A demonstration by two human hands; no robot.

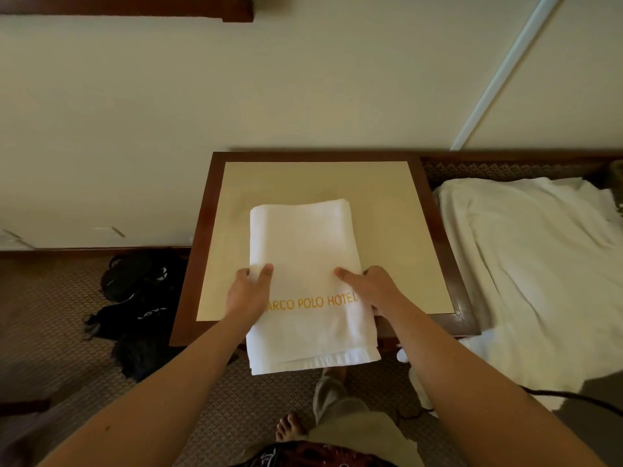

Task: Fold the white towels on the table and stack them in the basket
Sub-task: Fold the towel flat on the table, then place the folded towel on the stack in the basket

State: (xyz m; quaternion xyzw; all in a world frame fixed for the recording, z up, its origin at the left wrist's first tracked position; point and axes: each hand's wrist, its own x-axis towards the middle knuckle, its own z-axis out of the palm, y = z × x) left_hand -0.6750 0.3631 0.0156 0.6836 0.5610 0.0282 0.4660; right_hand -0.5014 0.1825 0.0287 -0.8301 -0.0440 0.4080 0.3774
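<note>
Dim, warm, even light; wide-angle bending at edges.

Note the colours in front of you. The folded towel [305, 251] is white and carries one line of yellow-gold lettering. The table [387, 210] has a pale cream top framed by a dark reddish-brown wooden border. The cloth [526, 264] to your right is white and plain. The carpet [50, 315] is brown with a small repeating lattice pattern. The bags [141, 298] on it are black with white markings. The wall [269, 79] is plain cream.
</note>
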